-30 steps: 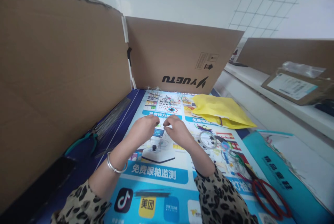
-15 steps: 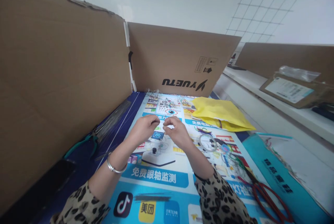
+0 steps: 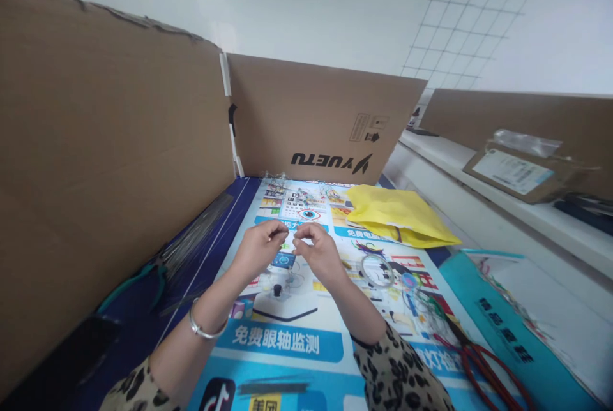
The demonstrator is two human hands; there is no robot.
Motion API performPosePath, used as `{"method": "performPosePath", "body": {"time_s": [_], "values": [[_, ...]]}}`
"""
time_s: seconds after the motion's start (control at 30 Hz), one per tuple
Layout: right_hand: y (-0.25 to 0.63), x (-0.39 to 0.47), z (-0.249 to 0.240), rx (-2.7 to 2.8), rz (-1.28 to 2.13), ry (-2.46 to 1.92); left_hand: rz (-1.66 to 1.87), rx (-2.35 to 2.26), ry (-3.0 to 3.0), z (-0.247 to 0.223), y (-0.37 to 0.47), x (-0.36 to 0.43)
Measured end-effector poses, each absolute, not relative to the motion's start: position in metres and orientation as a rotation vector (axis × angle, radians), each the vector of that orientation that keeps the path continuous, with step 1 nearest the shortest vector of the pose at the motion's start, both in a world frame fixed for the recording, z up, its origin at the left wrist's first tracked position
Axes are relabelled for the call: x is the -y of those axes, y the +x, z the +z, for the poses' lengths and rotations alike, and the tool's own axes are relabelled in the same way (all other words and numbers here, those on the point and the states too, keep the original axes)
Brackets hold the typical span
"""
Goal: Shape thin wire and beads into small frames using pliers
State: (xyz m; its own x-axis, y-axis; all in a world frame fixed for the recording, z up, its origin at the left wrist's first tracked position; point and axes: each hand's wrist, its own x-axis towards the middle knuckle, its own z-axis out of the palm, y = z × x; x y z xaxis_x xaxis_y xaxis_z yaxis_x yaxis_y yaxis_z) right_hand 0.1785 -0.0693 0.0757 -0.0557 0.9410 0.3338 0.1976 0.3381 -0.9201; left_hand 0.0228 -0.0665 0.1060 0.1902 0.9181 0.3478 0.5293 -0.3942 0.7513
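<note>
My left hand [image 3: 261, 246] and my right hand [image 3: 317, 250] are held close together above the printed sheet [image 3: 287, 299], thumbs and fingers pinched toward each other. Whatever lies between the fingertips is too small to make out. Below the hands, a small black piece [image 3: 277, 290] rests on the sheet with thin clear strands around it. To the right of my right hand lie a clear ring-shaped coil [image 3: 377, 270] and a bunch of coloured strands [image 3: 368, 247]. A silver bangle [image 3: 205, 329] circles my left wrist.
Cardboard panels [image 3: 306, 117] stand at the left and back. On the left lie teal-handled pliers [image 3: 129, 286] and a bundle of thin wires [image 3: 198, 232]. At right are a yellow bag [image 3: 402, 213], red-handled scissors [image 3: 483, 366] and a teal box [image 3: 498, 321] holding strands.
The whole view has shifted slightly, with things appearing lower and further left. My fingertips have come a little closer together, both hands still pinched.
</note>
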Motion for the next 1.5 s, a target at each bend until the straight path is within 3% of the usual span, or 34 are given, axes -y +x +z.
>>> {"method": "performPosePath", "body": {"time_s": [0.87, 1.5], "values": [[0.176, 0.069, 0.076, 1.377, 0.917, -1.028, 1.293, -1.218, 1.707, 0.095, 0.03, 0.065], [0.172, 0.065, 0.065, 1.397, 0.832, -1.048, 1.196, -1.154, 1.549, 0.09, 0.031, 0.06]]}}
